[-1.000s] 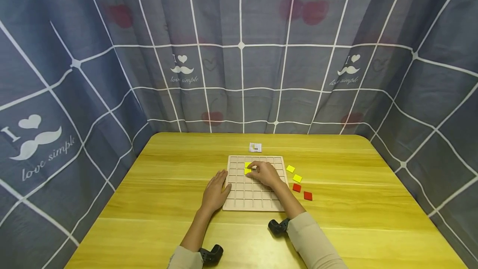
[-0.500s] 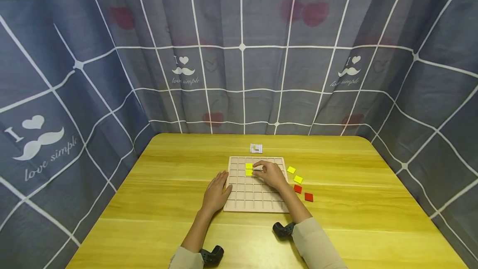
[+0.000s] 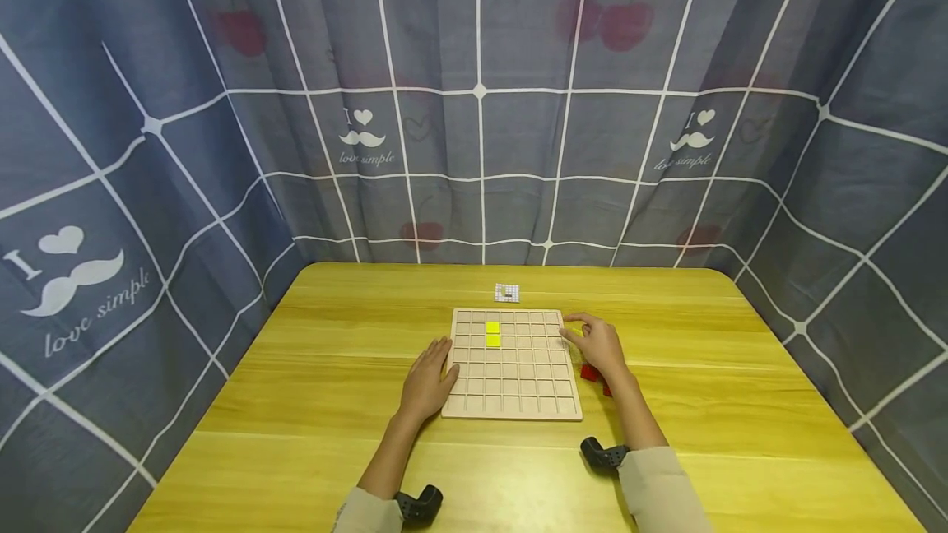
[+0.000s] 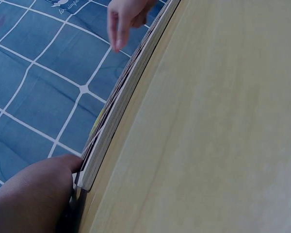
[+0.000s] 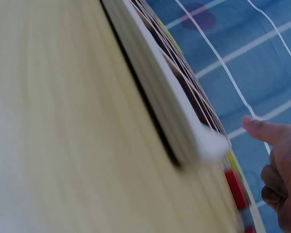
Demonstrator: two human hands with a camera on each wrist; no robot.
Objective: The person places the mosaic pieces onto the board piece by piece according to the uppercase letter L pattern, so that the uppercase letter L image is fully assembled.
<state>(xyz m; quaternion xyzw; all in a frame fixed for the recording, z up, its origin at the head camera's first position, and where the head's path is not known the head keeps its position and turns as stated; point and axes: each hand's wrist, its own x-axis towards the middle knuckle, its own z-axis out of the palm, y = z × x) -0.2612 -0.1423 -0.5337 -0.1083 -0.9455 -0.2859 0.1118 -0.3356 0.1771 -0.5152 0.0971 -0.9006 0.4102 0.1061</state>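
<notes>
A pale wooden grid board [image 3: 511, 406] lies flat on the table, with two yellow square tiles [image 3: 492, 334] set one below the other in its upper left part. My left hand [image 3: 427, 381] rests along the board's left edge, fingers straight and thumb at the rim. Just past the opposite edge is my right hand [image 3: 598, 347], thumb and index finger apart and nothing seen between them. Beneath it the loose yellow tiles are mostly hidden, and a red tile [image 3: 588, 373] shows beside the wrist. The right wrist view has that red tile [image 5: 236, 189] beyond the board's corner.
A small card [image 3: 507, 293] with a printed grid lies behind the board. A second red tile [image 3: 607, 391] is partly covered by the right forearm. Grey-blue checked curtains [image 3: 518, 212] enclose the table [image 3: 355, 327] at the back and sides.
My right hand has left the two yellow tiles on the board and moved right, over the loose tiles beside it. The left hand has stayed in place.
</notes>
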